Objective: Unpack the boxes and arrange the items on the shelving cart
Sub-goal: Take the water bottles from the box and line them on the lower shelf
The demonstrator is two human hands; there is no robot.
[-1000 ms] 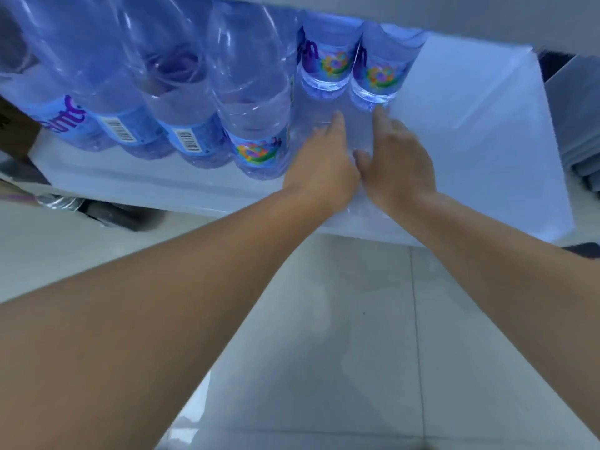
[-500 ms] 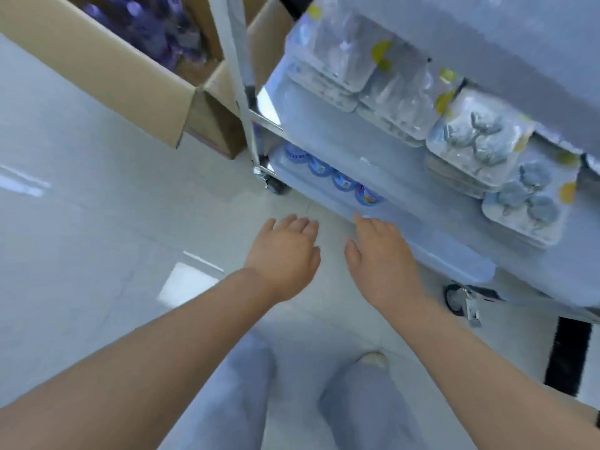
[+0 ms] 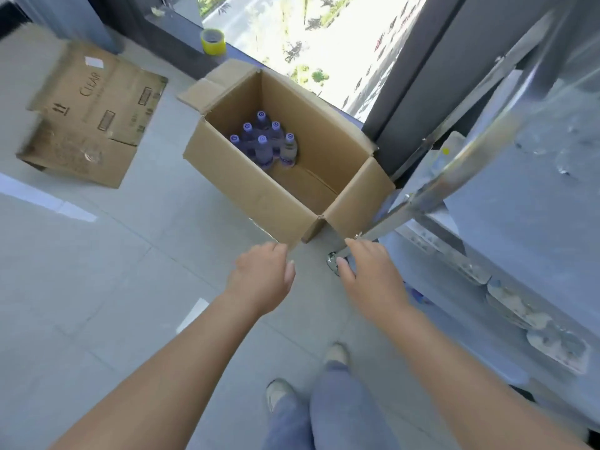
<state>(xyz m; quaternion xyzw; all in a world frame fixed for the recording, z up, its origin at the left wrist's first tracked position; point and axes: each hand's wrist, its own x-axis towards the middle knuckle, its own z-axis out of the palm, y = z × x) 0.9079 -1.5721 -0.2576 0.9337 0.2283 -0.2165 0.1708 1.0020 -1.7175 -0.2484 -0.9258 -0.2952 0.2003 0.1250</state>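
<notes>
Presently: left hand [image 3: 263,274] and right hand [image 3: 370,274], both empty and loosely spread, are reaching toward open box [image 3: 259,193] holding bottles [image 3: 264,141], beside shelving cart [image 3: 454,170].

A roll of yellow tape [image 3: 213,41] is sitting on the dark window sill [image 3: 181,34] at the top of the frame. Sunlit trees and a street are showing through the window glass [image 3: 311,37]. Pale floor tiles [image 3: 97,271] are filling the lower left.

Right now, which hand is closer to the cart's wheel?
Right. The right hand is just beside the wheel, thumb almost at it. The left hand hangs farther left, over bare floor.
</notes>
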